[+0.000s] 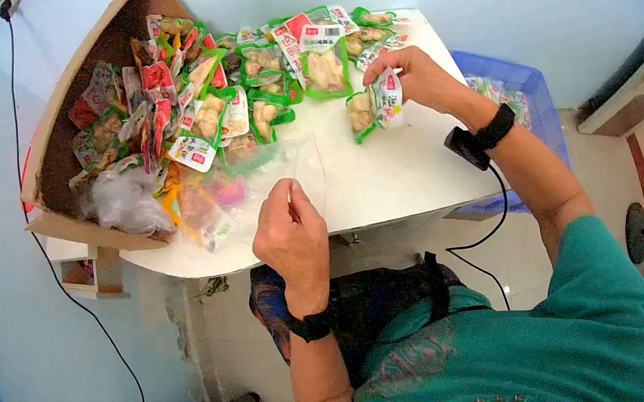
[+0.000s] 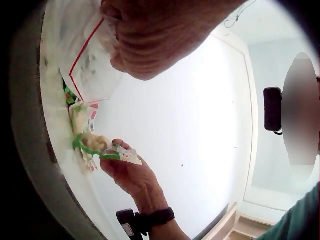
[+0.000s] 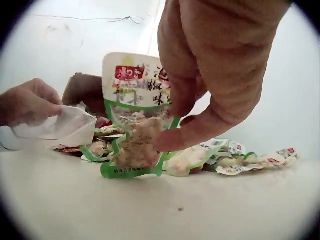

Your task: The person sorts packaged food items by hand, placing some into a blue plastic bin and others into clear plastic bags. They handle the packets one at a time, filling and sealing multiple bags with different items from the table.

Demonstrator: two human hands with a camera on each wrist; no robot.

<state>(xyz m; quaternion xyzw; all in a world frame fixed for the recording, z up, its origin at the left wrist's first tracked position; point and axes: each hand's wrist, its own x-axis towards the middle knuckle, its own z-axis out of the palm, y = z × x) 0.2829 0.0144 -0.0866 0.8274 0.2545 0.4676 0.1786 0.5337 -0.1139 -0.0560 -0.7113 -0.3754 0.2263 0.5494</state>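
Note:
My right hand (image 1: 419, 78) pinches a snack packet (image 1: 380, 106) with a green edge, a white printed top and pale pieces showing through its clear window. In the right wrist view this packet (image 3: 137, 137) hangs upright from thumb and fingers, close over the table. My left hand (image 1: 291, 235) grips the edge of a clear plastic bag (image 1: 296, 173). A red line runs along the bag (image 2: 75, 77) in the left wrist view. Left of my right hand, another green-edged packet (image 1: 326, 70) lies on the pile.
An open cardboard box (image 1: 51, 164) at the left spills many packets onto the white table (image 1: 386, 178). Crumpled clear plastic (image 1: 128, 200) sits at its front. Beyond the table's right edge stands a blue basket (image 1: 544, 103) with packets inside. A black cable (image 1: 504, 197) hangs from my right wrist.

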